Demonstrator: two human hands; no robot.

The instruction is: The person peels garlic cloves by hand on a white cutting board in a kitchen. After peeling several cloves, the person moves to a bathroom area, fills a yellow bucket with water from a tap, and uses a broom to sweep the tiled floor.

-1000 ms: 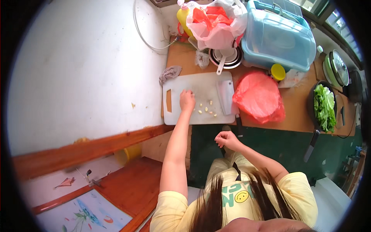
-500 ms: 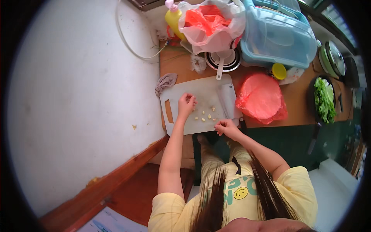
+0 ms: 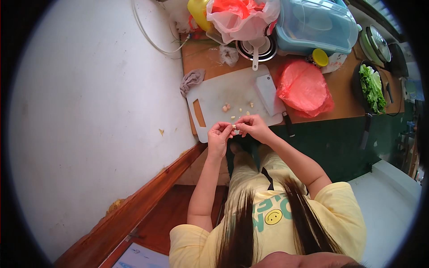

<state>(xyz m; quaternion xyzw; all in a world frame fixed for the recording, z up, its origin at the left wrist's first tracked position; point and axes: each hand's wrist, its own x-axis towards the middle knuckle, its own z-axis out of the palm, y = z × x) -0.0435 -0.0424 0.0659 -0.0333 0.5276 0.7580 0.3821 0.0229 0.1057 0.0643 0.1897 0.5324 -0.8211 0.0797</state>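
Observation:
A white cutting board [image 3: 210, 91] lies at the table's left end, near the wall. Over its near edge my two hands meet fingertip to fingertip. Between them is a small pale garlic clove [image 3: 233, 127], pinched by my left hand [image 3: 219, 135] and by the fingers of my right hand [image 3: 253, 126]. Several peeled-looking cloves [image 3: 240, 110] are scattered on the board just beyond. Beside them sit pinkish cloves [image 3: 226, 107], seemingly with skin on. A cleaver [image 3: 269, 94] rests flat on the board's right side, its black handle [image 3: 289, 125] sticking out past the near edge.
A crumpled grey cloth [image 3: 192, 81] touches the board's far left corner. Right of the cleaver is a red plastic bag [image 3: 304, 89]. Farther back stand nested bowls [image 3: 271, 56], a bag-lined container [image 3: 241, 27] and a blue bin [image 3: 317, 33]. A pan holds leafy greens [image 3: 372, 89].
My hands, apart before, have come together at the board's near edge around a clove. My left hand has left the board's middle, and pinkish cloves show there. The view has shifted slightly.

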